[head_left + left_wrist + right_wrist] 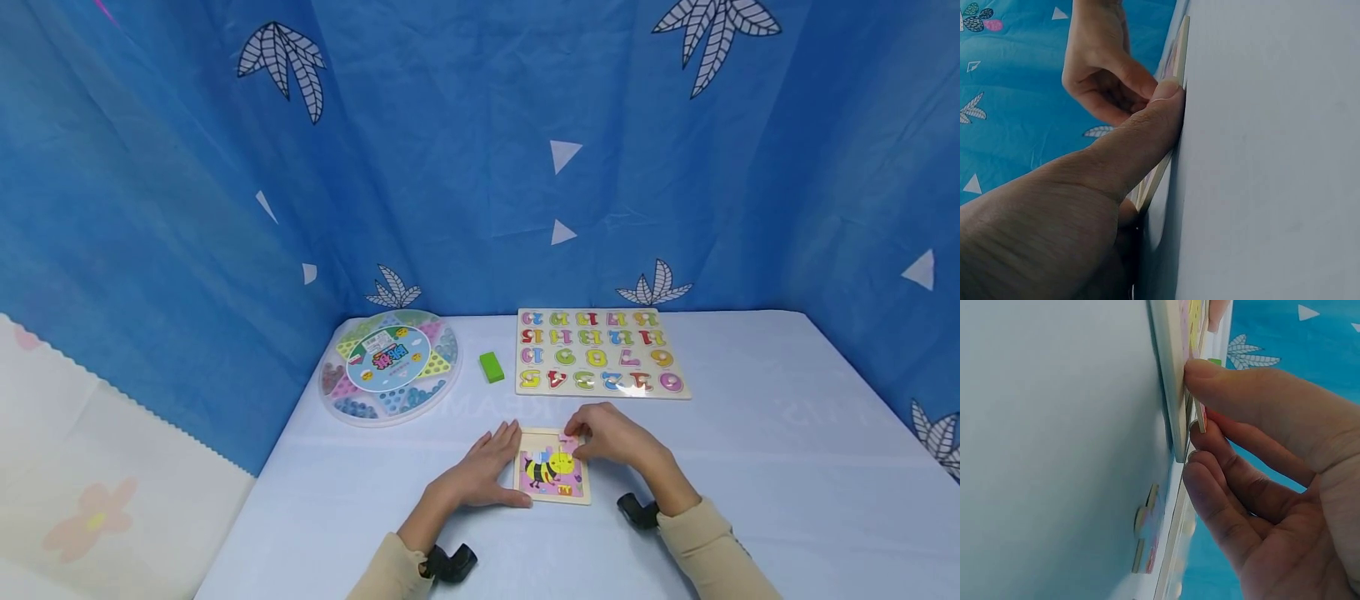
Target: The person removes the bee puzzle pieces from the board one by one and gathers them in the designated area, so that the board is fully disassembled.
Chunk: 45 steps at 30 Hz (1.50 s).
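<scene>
Pinching a pink jigsaw piece (1202, 419) in my right hand (611, 434), I spread my left hand (486, 473) against a square wooden puzzle (551, 475).

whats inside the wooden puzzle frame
The square pale wooden frame holds pink-printed pieces picturing a yellow and black bee. Part behind the right grip and anything beneath the pieces are hidden.

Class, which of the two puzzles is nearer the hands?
The smaller bee puzzle, between the left hand and right hand; the larger number puzzle lies farther back, untouched.
</scene>
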Tool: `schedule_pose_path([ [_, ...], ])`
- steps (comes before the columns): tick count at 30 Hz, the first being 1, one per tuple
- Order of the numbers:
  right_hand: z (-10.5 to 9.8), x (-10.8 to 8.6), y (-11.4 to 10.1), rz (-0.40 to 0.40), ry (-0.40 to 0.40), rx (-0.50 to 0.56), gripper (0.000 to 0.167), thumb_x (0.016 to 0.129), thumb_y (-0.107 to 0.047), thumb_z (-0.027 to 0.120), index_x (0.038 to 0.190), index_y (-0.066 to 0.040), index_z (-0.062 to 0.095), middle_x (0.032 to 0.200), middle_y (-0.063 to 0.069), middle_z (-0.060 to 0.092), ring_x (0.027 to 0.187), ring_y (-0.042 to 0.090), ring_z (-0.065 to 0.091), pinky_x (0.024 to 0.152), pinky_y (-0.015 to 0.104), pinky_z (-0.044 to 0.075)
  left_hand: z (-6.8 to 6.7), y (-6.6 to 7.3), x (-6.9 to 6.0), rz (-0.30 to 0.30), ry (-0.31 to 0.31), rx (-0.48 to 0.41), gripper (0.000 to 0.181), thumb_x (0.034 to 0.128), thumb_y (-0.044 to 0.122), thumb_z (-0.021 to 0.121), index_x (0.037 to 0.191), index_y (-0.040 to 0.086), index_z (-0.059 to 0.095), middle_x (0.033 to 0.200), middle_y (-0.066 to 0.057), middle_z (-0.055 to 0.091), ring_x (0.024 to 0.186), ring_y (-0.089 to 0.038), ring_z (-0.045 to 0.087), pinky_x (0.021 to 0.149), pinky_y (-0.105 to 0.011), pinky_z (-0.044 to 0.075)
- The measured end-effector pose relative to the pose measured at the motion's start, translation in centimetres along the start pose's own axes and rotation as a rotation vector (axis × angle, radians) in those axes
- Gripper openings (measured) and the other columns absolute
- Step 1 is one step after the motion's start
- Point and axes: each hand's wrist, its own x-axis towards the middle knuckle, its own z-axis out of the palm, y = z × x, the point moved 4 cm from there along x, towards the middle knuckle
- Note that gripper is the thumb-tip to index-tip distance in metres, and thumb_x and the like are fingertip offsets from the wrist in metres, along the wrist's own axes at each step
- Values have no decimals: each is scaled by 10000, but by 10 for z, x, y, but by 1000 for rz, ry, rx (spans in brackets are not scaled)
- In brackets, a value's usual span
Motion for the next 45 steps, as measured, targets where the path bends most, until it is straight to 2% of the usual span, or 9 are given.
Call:
schedule_pose_path([
  [13,-2,1,5,-11,-4,33,277,708,-99,857,960,-121,744,854,-49,660,786,135,527,762,290,519,0,-1,1,-4,-4,-23,1094,781,609,708,1573,123,131,1662,4,61,1540,-162,17,1257,-432,67],
  [26,-6,1,5,-25,4,45,261,715,-102,852,953,-114,745,842,-47,661,775,135,529,729,275,500,-4,2,1,-9,1,-8,1093,782,601,715,1571,116,135,1661,3,66,1540,-160,29,1258,-417,75],
  [35,-11,-2,4,-52,3,45,269,720,-122,850,968,-113,746,881,-48,678,790,136,538,733,274,504,-2,1,2,-12,7,-2,1097,781,609,711,1572,119,131,1662,8,65,1540,-155,29,1257,-415,79],
  [45,-15,-10,14,-41,16,63,261,727,-127,847,966,-133,743,885,-53,662,792,127,537,711,242,508,0,0,1,-12,6,7,1096,781,614,709,1572,117,135,1661,0,69,1540,-162,35,1257,-419,87],
])
